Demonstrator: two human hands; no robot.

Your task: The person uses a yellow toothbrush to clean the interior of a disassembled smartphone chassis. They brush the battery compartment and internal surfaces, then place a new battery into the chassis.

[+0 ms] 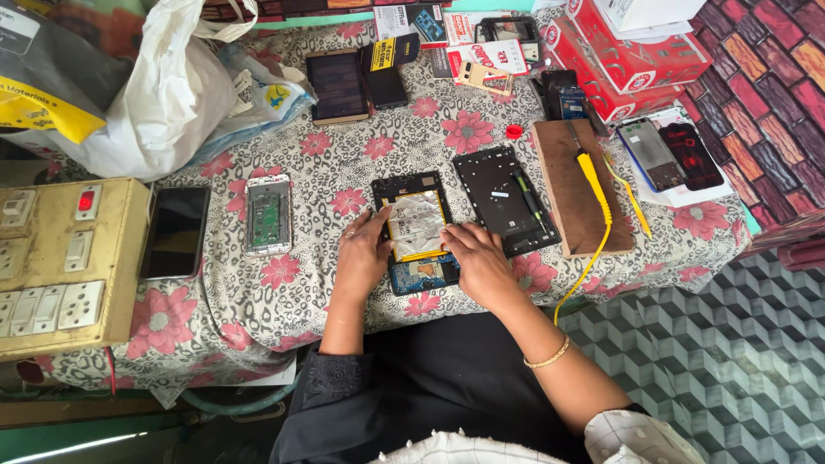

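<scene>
Both hands press flat, fingers spread, on the opened tablet at the table's near edge: left hand on its left side, right hand at its lower right. Just right lies a black back cover, then a wooden board with a yellow tool; an opened phone lies left, boxes beyond.

My left hand wears a thin ring on one finger, and its arm ends in a dark sleeve with a lacy embroidered cuff. My right hand has a slim gold bangle at the wrist. I wear dark clothing, and pale checked cloth shows at five o'clock.
</scene>
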